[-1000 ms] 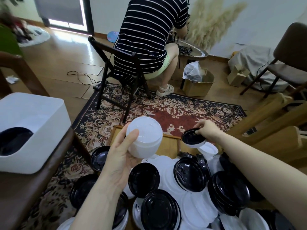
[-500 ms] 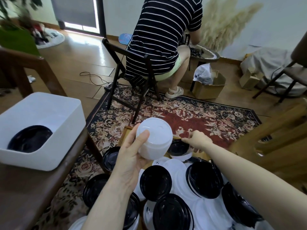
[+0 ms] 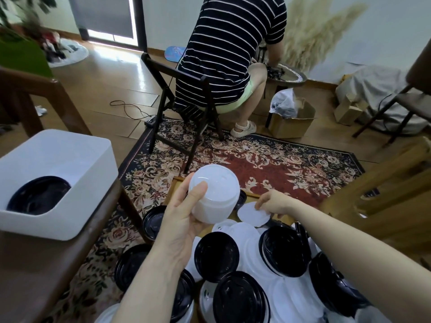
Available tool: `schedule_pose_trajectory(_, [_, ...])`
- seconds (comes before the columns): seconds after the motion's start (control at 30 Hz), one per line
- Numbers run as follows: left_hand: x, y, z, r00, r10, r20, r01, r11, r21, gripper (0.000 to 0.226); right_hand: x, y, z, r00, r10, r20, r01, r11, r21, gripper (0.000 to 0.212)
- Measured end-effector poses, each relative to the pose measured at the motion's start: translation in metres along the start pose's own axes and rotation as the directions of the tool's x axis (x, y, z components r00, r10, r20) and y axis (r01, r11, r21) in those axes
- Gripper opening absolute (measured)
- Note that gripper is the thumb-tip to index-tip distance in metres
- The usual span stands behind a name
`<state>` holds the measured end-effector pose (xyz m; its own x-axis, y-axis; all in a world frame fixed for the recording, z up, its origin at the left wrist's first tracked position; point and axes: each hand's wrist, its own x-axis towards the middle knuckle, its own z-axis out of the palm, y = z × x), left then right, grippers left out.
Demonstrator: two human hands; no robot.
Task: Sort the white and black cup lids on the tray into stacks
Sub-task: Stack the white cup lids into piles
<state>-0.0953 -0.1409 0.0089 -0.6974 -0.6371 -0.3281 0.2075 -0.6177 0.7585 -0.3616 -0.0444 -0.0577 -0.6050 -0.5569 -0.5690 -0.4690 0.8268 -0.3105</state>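
1. Right hand [image 3: 274, 202] now pinches a single white lid [image 3: 254, 214] at the far edge of the tray [image 3: 177, 180], where a second ago it held a black one; seemingly the next lid for the white stack.
2. Left hand [image 3: 184, 220], fingers wrapped round, still holds the white stack [image 3: 214, 197] above the mixed lids [image 3: 217, 255].

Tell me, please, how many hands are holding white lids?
2: the left hand grips a white lid stack above the tray; the right hand pinches one white lid beside it.
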Motion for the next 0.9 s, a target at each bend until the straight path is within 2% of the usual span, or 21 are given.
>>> schedule_pose_trajectory(0.1, [-0.001, 0.000, 0.000, 1.000, -0.001, 0.001, 0.001, 1.000, -0.010, 0.056, -0.007, -0.002, -0.010, 0.990, -0.026, -0.141, 0.042, 0.993, 0.107, 0.033])
schedule_pose_trajectory(0.2, [-0.003, 0.000, 0.001, 1.000, 0.009, 0.006, -0.009, 1.000, -0.014, 0.055, -0.025, -0.006, -0.025, 0.941, -0.032, -0.337, 0.128, 0.955, 0.266, 0.033])
schedule_pose_trajectory(0.33, [-0.005, -0.003, 0.002, 1.000, -0.003, -0.003, 0.003, 1.000, -0.003, 0.060, -0.067, -0.017, -0.038, 0.879, -0.051, -0.473, 0.291, 0.844, 0.450, 0.041])
schedule_pose_trajectory(0.47, [-0.008, -0.008, 0.002, 0.999, -0.004, -0.032, 0.004, 1.000, 0.019, 0.066, -0.120, -0.042, -0.037, 0.902, -0.085, -0.424, 0.379, 0.627, 0.681, 0.039])
schedule_pose_trajectory(0.6, [-0.011, -0.012, 0.003, 0.999, 0.024, -0.047, -0.023, 0.999, 0.022, 0.075, -0.168, -0.056, -0.023, 0.936, -0.197, -0.293, 0.350, 0.397, 0.849, 0.019])
schedule_pose_trajectory(0.63, [-0.012, -0.013, 0.003, 0.999, 0.023, -0.038, -0.022, 1.000, 0.022, 0.074, -0.179, -0.057, -0.019, 0.934, -0.266, -0.239, 0.321, 0.329, 0.888, 0.028])
schedule_pose_trajectory(0.67, [-0.013, -0.013, 0.003, 1.000, 0.019, -0.024, -0.018, 1.000, 0.023, 0.072, -0.188, -0.058, -0.013, 0.924, -0.331, -0.189, 0.290, 0.292, 0.911, 0.045])
schedule_pose_trajectory(0.73, [-0.015, -0.014, 0.003, 1.000, 0.009, 0.019, -0.010, 0.999, 0.040, 0.072, -0.204, -0.060, -0.001, 0.902, -0.395, -0.178, 0.305, 0.287, 0.908, 0.074])
schedule_pose_trajectory(0.77, [-0.016, -0.015, 0.002, 0.999, 0.005, 0.047, -0.008, 0.998, 0.060, 0.074, -0.207, -0.060, 0.007, 0.895, -0.394, -0.209, 0.341, 0.303, 0.890, 0.072])
schedule_pose_trajectory(0.87, [-0.023, -0.017, 0.002, 0.991, -0.015, 0.130, -0.001, 0.993, 0.122, 0.071, -0.216, -0.065, 0.029, 0.887, -0.313, -0.340, 0.449, 0.409, 0.795, 0.028])
schedule_pose_trajectory(0.9, [-0.025, -0.019, 0.002, 0.989, -0.019, 0.145, 0.000, 0.991, 0.132, 0.068, -0.215, -0.064, 0.034, 0.885, -0.270, -0.379, 0.461, 0.399, 0.793, 0.025])
